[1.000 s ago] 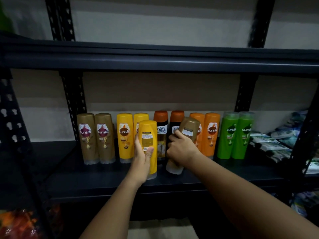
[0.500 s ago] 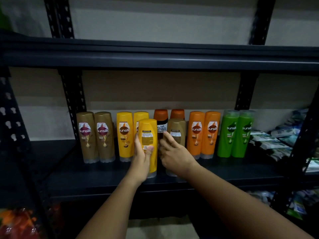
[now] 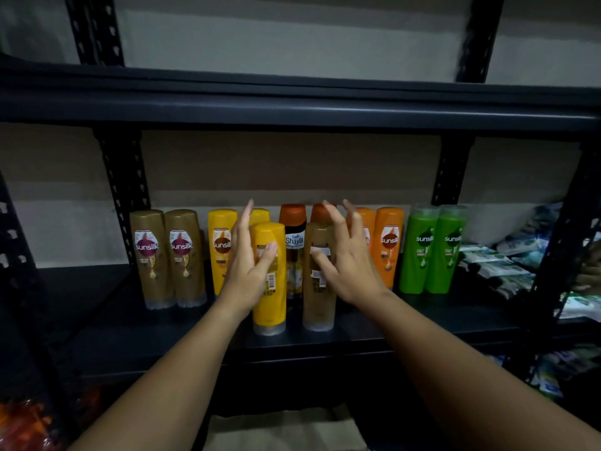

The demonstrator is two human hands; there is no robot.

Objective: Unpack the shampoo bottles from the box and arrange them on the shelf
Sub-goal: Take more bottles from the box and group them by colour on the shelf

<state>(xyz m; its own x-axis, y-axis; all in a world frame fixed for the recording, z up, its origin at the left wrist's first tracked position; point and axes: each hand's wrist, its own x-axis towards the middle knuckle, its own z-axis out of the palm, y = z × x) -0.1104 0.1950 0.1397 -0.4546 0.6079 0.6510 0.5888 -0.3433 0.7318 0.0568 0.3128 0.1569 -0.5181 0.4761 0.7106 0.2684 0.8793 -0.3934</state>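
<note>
Bare and outstretched, both forearms reach up from the bottom of the view toward the dark metal shelf (image 3: pixel 130 333). The left hand (image 3: pixel 248 265) stands upright, fingers straight and spread, thumb lying across the label of the yellow bottle (image 3: pixel 269 278); whether it presses the bottle or only sits in front of it cannot be told. It grips nothing. The right hand (image 3: pixel 348 265) is also wide open, fingers fanned and slightly bent, just beside the brown bottle (image 3: pixel 318 288) and partly in front of it, holding nothing.

The yellow bottle and the brown bottle stand upright, cap down, side by side near the shelf's front edge. Behind the yellow bottle runs a row of bottles: two brown ones (image 3: pixel 169 258) to its left, two more yellow, two with dark orange caps (image 3: pixel 293 249), two orange ones (image 3: pixel 388 245) and two green ones (image 3: pixel 432 249) furthest right. Past the green ones lie soft packets (image 3: pixel 497 265).
</note>
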